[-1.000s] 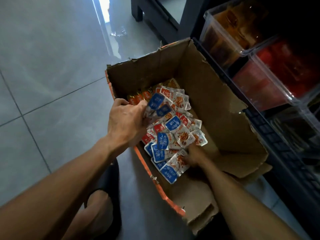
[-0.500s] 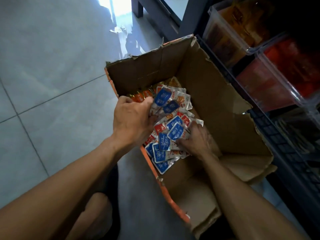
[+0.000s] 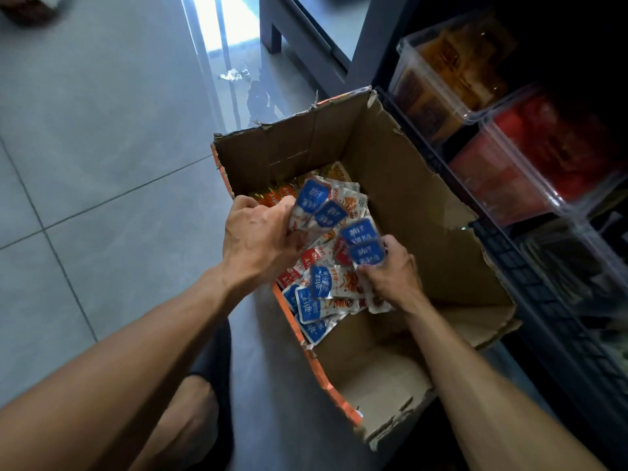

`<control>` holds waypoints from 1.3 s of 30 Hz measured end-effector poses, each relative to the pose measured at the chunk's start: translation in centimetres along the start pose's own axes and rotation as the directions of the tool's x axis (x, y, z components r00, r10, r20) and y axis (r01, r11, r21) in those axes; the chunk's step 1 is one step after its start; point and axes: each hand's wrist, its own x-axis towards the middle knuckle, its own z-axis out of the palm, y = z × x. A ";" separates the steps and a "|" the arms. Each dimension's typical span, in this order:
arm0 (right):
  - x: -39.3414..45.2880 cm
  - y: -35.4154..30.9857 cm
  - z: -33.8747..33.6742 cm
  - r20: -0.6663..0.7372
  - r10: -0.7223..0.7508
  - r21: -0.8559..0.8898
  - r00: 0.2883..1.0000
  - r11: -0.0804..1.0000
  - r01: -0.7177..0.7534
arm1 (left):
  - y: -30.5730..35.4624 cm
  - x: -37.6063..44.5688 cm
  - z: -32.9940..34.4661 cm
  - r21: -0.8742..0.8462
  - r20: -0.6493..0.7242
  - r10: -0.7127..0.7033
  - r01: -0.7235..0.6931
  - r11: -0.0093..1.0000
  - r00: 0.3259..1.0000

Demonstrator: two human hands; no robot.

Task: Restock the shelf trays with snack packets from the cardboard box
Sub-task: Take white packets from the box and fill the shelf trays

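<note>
Both my hands hold snack packets over the open box.

My left hand (image 3: 261, 237) curls round a small bunch of blue-topped packets (image 3: 314, 205), fingers closed tight on their lower ends so the blue labels fan out just past my fingertips. My right hand (image 3: 387, 275) pinches two more blue packets (image 3: 363, 241), thumb and fingers closed on their lower edge, the labels standing up above my knuckles. Between and below both hands lies the loose pile (image 3: 323, 294) of blue and red packets on the floor of the box (image 3: 407, 198). Beyond my right hand, past the box wall, clear trays (image 3: 509, 158) on the shelf (image 3: 550, 300) hold orange and red packets.
</note>
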 end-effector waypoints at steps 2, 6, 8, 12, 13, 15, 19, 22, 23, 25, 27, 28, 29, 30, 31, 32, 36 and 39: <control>-1.3 -2.1 -2.4 -0.003 -0.042 0.186 0.999 0.982 0.042 | 0.3 0.5 -0.6 -0.084 0.056 -0.016 0.021 0.996 0.998; -3.7 -5.7 -7.0 0.045 -0.069 0.558 0.997 0.829 0.032 | 2.0 1.5 -2.7 -0.550 0.216 -0.059 0.171 0.817 0.975; -5.0 -6.9 -8.8 0.099 -0.130 0.706 0.986 0.708 0.022 | 3.9 1.3 -4.1 -0.702 0.299 -0.038 0.247 0.668 0.953; -7.8 -9.1 -11.8 0.040 -0.147 0.855 0.988 0.517 0.042 | 8.6 0.7 -6.6 -0.851 0.417 0.021 0.383 0.359 0.909; -8.4 -9.4 -12.5 -0.002 -0.136 0.864 0.991 0.498 0.070 | 9.7 0.6 -7.1 -0.868 0.419 0.029 0.391 0.307 0.908; -9.5 -9.8 -14.1 -0.131 -0.104 0.822 0.986 0.545 0.167 | 11.8 0.4 -8.3 -0.890 0.430 0.039 0.417 0.187 0.902; -12.5 -10.5 -17.9 -0.323 -0.083 0.697 0.943 0.653 0.297 | 16.6 -0.1 -10.9 -0.904 0.427 0.149 0.423 0.055 0.892; -14.6 -10.8 -20.7 -0.430 -0.072 0.637 0.900 0.682 0.359 | 20.2 -0.6 -13.1 -0.923 0.380 0.269 0.343 0.177 0.885; -15.2 -10.9 -21.6 -0.460 -0.063 0.617 0.886 0.694 0.370 | 21.2 -0.7 -13.7 -0.925 0.366 0.282 0.314 0.214 0.887; -16.5 -11.4 -23.4 -0.508 -0.057 0.567 0.859 0.730 0.383 | 22.8 -0.9 -14.8 -0.930 0.345 0.258 0.291 0.226 0.902; -17.7 -11.8 -25.2 -0.557 -0.037 0.534 0.830 0.749 0.392 | 24.0 -1.1 -15.7 -0.937 0.327 0.234 0.281 0.210 0.916; -18.3 -11.9 -26.2 -0.573 -0.021 0.533 0.819 0.750 0.392 | 24.5 -1.3 -16.1 -0.937 0.324 0.236 0.277 0.213 0.916; -18.8 -12.1 -27.2 -0.584 -0.016 0.523 0.812 0.757 0.391 | 25.0 -1.5 -16.4 -0.936 0.324 0.248 0.273 0.221 0.913; -19.2 -12.2 -28.3 -0.590 -0.035 0.492 0.807 0.776 0.394 | 25.5 -1.6 -16.7 -0.936 0.327 0.258 0.274 0.221 0.909; -19.7 -12.3 -29.2 -0.594 -0.064 0.451 0.802 0.799 0.398 | 26.0 -1.7 -17.1 -0.937 0.330 0.267 0.278 0.213 0.905; -20.1 -12.3 -30.2 -0.605 -0.088 0.411 0.791 0.817 0.404 | 26.5 -1.8 -17.4 -0.938 0.332 0.277 0.285 0.196 0.902; -21.6 -12.2 -33.5 -0.683 -0.092 0.278 0.724 0.885 0.374 | 28.8 -2.0 -18.8 -0.949 0.315 0.305 0.292 0.119 0.899; -23.0 -11.9 -35.3 -0.623 -0.137 0.287 0.770 0.876 0.388 | 30.9 -2.5 -19.8 -0.956 0.294 0.318 0.278 0.094 0.901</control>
